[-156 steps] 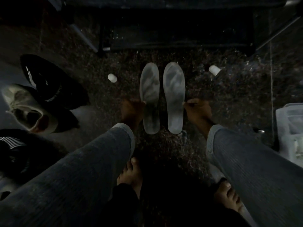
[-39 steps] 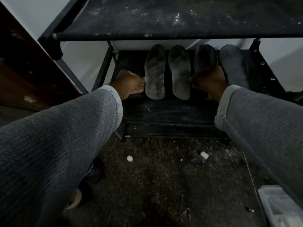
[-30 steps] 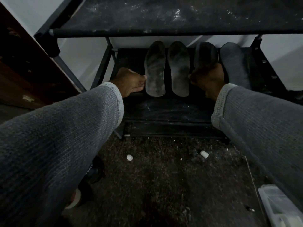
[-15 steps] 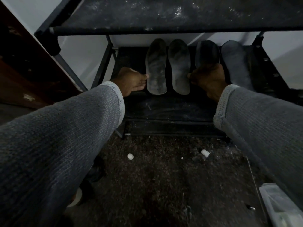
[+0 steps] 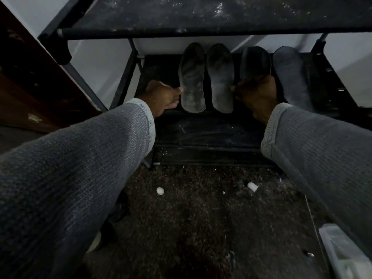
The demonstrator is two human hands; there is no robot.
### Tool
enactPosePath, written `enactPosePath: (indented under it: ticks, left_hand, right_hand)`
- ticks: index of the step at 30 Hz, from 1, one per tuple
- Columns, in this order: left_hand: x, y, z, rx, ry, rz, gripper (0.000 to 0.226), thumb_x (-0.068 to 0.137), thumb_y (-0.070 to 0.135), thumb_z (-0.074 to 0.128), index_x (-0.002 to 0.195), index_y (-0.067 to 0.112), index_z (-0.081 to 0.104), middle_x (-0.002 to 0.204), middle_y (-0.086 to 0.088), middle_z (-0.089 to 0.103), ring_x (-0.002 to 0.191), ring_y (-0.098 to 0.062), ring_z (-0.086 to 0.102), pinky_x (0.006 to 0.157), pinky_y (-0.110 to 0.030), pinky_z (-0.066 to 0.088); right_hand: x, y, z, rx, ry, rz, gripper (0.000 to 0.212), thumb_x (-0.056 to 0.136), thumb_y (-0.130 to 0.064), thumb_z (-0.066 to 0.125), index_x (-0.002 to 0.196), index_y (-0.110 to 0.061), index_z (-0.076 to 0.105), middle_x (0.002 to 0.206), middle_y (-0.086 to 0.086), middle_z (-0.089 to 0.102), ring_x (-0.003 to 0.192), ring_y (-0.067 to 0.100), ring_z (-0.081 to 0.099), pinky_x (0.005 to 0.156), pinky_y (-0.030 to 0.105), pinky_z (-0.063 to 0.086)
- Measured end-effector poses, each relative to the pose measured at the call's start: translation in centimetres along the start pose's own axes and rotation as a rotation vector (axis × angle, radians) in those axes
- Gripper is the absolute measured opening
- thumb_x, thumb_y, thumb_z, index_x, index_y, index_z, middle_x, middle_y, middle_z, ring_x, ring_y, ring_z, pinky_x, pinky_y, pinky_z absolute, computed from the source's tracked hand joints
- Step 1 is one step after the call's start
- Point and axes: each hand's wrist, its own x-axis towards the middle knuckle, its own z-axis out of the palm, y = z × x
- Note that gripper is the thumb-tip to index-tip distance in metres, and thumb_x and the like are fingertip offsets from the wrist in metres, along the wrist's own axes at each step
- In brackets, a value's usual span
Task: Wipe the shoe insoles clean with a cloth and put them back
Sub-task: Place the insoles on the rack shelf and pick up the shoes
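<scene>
Both arms outstretched, left hand (image 5: 163,97) and right hand (image 5: 256,93) curled.
</scene>
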Motion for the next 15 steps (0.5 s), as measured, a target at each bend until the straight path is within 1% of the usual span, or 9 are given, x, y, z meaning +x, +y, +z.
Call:
enactPosePath:
  ticks: [4,8,9,12,13,15]
  left_hand:
    - [0.0,0.01,-0.04,0.01,0.003,-0.004,0.021,0.09,0.017,0.067,0.08,0.01,0.05,0.08,-0.004,0.06,0.069,-0.006,0.059,0.047,-0.01,0.05]
    - [-0.07,0.06,-0.05,0.01,0.007,-0.003,0.023,0.09,0.019,0.067,0.079,0.011,0.048,0.081,-0.003,0.059,0.07,-0.007,0.058,0.048,-0.011,0.051]
    - [-0.13,0.07,-0.05,0.003,0.003,-0.003,0.024,0.09,0.019,0.066,0.079,0.011,0.047,0.08,-0.003,0.058,0.07,-0.006,0.057,0.048,-0.01,0.051]
    - [-0.21,0.04,-0.01,-0.009,-0.02,-0.005,0.025,0.091,0.02,0.065,0.078,0.013,0.045,0.08,-0.001,0.055,0.07,-0.005,0.055,0.05,-0.01,0.05]
    - [-0.19,0.04,-0.02,-0.002,-0.019,-0.006,0.025,0.091,0.02,0.066,0.078,0.013,0.045,0.08,-0.001,0.055,0.07,-0.004,0.055,0.05,-0.01,0.05]
    - [-0.07,0.02,-0.03,0.012,-0.012,-0.004,0.025,0.09,0.019,0.067,0.078,0.012,0.047,0.08,-0.001,0.056,0.069,-0.005,0.055,0.049,-0.01,0.05]
  right_hand:
    - [0.05,0.04,0.07,-0.007,0.01,0.002,0.023,0.072,-0.011,0.081,0.063,-0.017,0.061,0.072,0.001,0.066,0.067,0.017,0.066,0.065,0.032,0.06]
    - [-0.03,-0.03,0.01,-0.011,0.003,0.006,0.02,0.073,-0.015,0.081,0.066,-0.017,0.063,0.075,0.002,0.068,0.072,0.019,0.069,0.066,0.031,0.06]
    - [-0.05,-0.05,-0.01,-0.02,-0.002,0.004,0.02,0.073,-0.016,0.081,0.065,-0.017,0.063,0.075,0.002,0.068,0.074,0.02,0.069,0.067,0.031,0.06]
    - [0.02,-0.01,-0.05,-0.001,-0.008,0.019,0.024,0.071,-0.016,0.082,0.059,-0.02,0.062,0.075,0.003,0.068,0.077,0.022,0.07,0.074,0.039,0.06]
    - [0.12,0.08,-0.06,0.009,-0.012,0.018,0.025,0.071,-0.015,0.082,0.058,-0.019,0.061,0.073,0.002,0.068,0.075,0.022,0.069,0.074,0.04,0.06]
    - [-0.04,0.02,-0.11,0.033,-0.031,0.016,0.026,0.072,-0.009,0.081,0.059,-0.017,0.06,0.07,0.001,0.066,0.066,0.017,0.066,0.068,0.034,0.059]
